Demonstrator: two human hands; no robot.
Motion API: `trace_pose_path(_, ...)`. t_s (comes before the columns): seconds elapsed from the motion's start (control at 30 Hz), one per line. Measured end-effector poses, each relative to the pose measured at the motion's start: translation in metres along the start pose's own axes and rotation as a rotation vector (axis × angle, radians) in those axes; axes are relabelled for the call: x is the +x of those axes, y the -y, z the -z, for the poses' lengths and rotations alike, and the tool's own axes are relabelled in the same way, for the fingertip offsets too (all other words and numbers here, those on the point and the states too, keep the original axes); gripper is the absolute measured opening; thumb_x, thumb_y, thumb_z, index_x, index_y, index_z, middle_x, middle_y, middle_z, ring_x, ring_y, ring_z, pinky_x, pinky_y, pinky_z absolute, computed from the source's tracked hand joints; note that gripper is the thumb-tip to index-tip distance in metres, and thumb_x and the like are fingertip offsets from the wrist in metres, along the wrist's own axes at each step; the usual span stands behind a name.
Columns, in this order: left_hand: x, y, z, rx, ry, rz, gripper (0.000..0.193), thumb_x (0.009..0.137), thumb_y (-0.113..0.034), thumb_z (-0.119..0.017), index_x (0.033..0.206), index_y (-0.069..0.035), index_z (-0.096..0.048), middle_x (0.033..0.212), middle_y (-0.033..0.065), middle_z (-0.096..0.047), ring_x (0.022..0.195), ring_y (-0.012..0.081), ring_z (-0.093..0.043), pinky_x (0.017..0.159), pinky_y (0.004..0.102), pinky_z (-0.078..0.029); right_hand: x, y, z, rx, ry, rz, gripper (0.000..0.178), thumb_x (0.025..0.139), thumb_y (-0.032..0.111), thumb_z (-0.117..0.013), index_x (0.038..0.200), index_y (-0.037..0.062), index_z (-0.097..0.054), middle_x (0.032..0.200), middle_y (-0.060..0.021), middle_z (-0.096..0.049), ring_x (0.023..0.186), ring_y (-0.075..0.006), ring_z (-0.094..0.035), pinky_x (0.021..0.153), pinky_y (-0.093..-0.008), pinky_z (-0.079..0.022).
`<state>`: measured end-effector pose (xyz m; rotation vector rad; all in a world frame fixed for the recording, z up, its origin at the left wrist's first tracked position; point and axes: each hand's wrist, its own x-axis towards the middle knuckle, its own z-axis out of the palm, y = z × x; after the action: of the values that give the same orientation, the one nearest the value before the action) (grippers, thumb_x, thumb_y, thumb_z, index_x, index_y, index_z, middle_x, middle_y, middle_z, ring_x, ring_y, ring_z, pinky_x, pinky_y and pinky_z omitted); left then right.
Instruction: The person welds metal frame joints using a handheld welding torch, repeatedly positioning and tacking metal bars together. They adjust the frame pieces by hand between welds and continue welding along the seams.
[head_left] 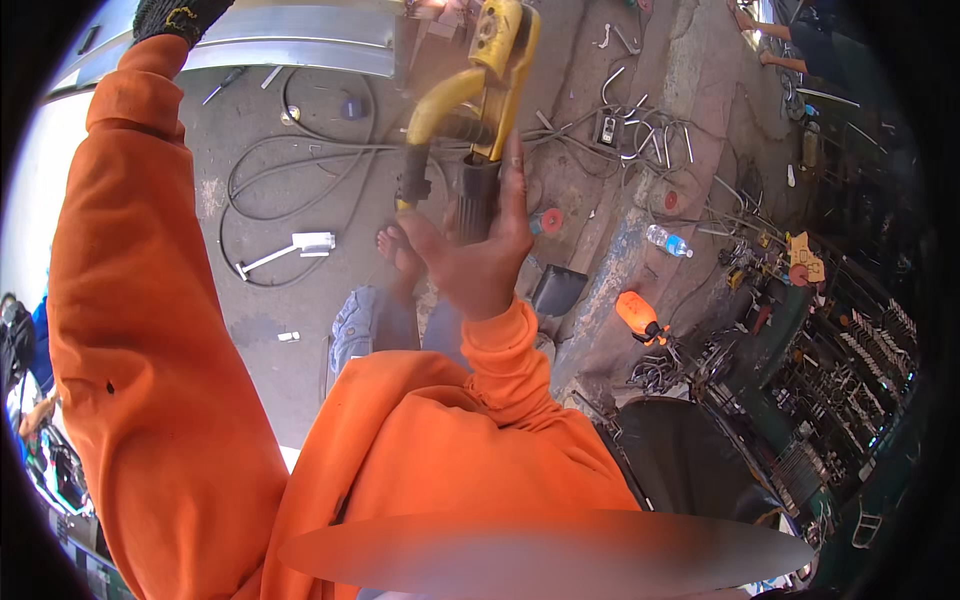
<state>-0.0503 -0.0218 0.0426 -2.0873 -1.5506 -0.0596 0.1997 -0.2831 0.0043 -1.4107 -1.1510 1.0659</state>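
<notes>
My right hand (480,265) is bare and wraps the black handle (476,200) of a yellow welding electrode holder (505,70). The thumb lies near the black end of its curved yellow lever, and the index finger stretches along the handle. A dark spring shows between lever and body. The holder's jaw end points to the top of the view; part of it blurs. My left hand (180,18), in a dark knit glove, reaches to the upper left edge beside a shiny metal profile (290,40). Its fingers are cut off by the view's edge.
Looped cables (300,150) cross the floor, with a silver T-shaped piece (300,245) beside them. To the right lie a water bottle (668,240), an orange bottle (638,315), a red disc (550,220) and a rack of metal parts (850,370). Another person's arms (775,45) show at upper right.
</notes>
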Motion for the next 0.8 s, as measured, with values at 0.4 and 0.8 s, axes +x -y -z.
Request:
trace_pose_path(0.4, 0.001, -0.001, 0.011, -0.173, 0.022, 0.054, 0.022, 0.103, -0.026, -0.055, 0.123, -0.021, -0.065, 0.101, 0.0112, -0.068, 0.09, 0.0317, -0.067, 0.076, 0.0456, -0.055, 0.001, 0.004, 0.003, 0.026, -0.001, 0.004, 0.11, 0.074, -0.002, -0.087, 0.162, -0.0081, -0.022, 0.119, -0.0029, -0.063, 0.081, -0.0046, -0.051, 0.069, -0.0206, -0.046)
trace_pose_path(0.8, -0.005, -0.006, 0.013, -0.229, -0.012, 0.134, 0.027, 0.104, -0.021, -0.053, 0.126, -0.012, -0.066, 0.108, 0.0178, -0.069, 0.102, 0.0339, -0.068, 0.089, 0.0447, -0.056, 0.004, 0.002, 0.005, -0.099, 0.006, 0.042, 0.111, 0.073, 0.01, -0.092, 0.161, -0.0081, -0.026, 0.123, -0.012, -0.065, 0.082, -0.0078, -0.06, 0.064, -0.0206, -0.052)
